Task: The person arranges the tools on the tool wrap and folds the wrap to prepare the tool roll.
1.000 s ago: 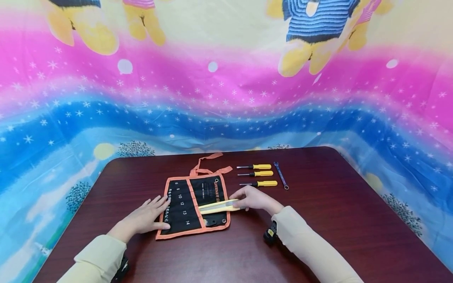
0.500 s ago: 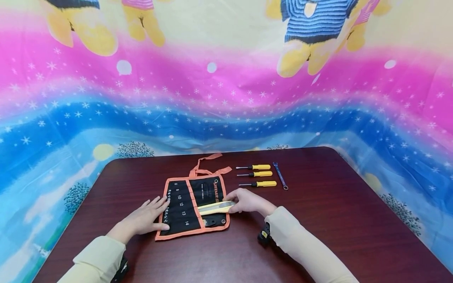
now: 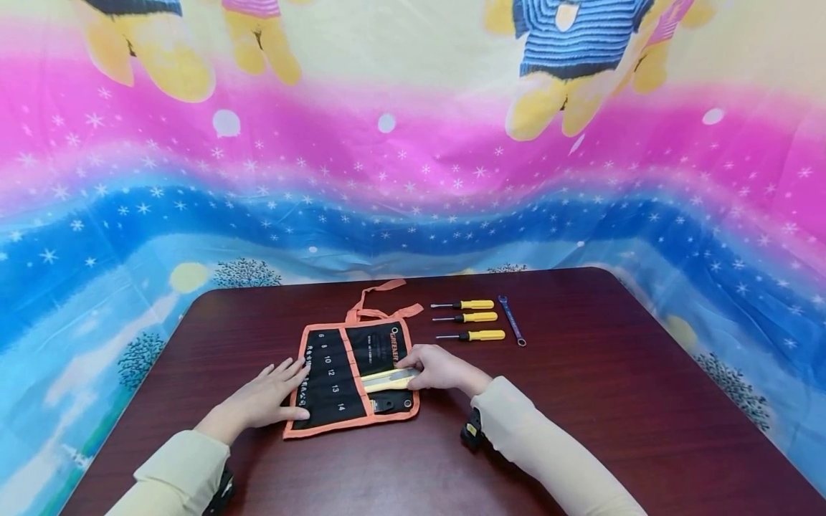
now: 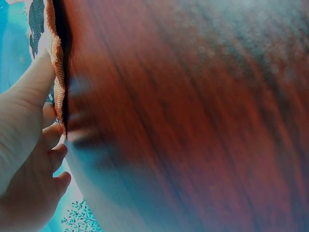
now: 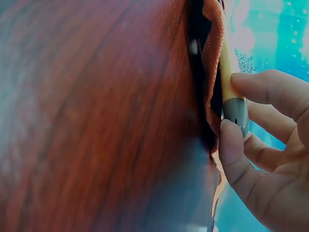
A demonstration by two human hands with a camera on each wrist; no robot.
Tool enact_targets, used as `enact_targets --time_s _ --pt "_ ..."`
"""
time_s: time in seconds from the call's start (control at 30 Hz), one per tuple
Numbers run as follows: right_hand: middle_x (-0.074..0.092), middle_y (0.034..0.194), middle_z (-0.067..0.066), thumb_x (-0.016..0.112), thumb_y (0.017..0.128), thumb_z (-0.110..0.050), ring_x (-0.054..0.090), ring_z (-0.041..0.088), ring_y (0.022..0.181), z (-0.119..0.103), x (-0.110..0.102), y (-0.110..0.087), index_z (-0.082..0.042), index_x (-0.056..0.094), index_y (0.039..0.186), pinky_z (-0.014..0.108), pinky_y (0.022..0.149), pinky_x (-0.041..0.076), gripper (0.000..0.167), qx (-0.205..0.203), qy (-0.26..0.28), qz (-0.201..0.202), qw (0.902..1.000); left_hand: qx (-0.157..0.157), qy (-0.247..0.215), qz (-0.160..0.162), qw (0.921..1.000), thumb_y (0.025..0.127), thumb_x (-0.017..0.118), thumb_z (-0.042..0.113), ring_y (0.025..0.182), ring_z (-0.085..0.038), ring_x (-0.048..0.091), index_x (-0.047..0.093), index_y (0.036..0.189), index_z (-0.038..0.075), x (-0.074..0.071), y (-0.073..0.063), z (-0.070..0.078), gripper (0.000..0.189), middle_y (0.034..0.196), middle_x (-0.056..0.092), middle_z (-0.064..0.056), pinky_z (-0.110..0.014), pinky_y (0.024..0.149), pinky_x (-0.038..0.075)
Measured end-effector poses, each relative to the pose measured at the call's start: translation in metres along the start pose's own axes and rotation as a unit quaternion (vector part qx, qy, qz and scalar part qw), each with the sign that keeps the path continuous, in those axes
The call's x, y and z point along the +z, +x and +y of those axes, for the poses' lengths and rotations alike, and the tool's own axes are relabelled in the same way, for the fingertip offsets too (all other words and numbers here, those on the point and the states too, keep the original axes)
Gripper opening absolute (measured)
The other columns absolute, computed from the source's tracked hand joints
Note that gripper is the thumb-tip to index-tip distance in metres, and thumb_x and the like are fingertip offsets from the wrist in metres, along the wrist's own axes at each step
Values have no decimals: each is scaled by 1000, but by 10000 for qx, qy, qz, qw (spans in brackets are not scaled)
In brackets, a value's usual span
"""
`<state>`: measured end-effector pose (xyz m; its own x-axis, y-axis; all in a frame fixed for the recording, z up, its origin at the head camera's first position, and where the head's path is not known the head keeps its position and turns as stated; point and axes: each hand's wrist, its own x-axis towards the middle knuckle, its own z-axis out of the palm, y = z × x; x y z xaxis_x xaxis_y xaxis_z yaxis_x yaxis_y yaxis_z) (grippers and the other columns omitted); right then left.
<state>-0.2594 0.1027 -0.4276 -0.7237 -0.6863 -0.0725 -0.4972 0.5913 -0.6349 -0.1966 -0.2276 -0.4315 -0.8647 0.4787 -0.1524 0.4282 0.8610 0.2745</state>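
Note:
A black tool pouch with orange trim lies flat on the table, its pockets marked with numbers. My left hand rests on the pouch's left edge with fingers spread. In the left wrist view, the thumb lies on the orange edging. My right hand pinches the outer end of a yellow utility knife between thumb and fingers. The knife's other end is hidden inside a pouch pocket. Up close in the right wrist view, its grey end cap shows between the fingertips. A black-ended tool sits in the pocket below it.
Three yellow-handled screwdrivers lie in a row behind my right hand. Right of them is a blue combination wrench. Orange tie straps trail from the pouch's far edge. A printed curtain hangs behind the table.
My right hand has moved left, sliding the utility knife deeper into the pouch pocket. The left hand stays in place on the pouch.

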Motion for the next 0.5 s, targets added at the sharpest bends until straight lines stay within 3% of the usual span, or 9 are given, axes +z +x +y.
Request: enact_targets --time_s 0.5 --pt "56 91 -4 71 79 -10 47 11 75 -13 7 10 -6 65 116 22 63 43 38 -180 -284 -149 9993 6 41 0 10000 81 60 54 131 -43 21 37 138 -3 1 1 -1 85 144 28 -24 -58 103 16"
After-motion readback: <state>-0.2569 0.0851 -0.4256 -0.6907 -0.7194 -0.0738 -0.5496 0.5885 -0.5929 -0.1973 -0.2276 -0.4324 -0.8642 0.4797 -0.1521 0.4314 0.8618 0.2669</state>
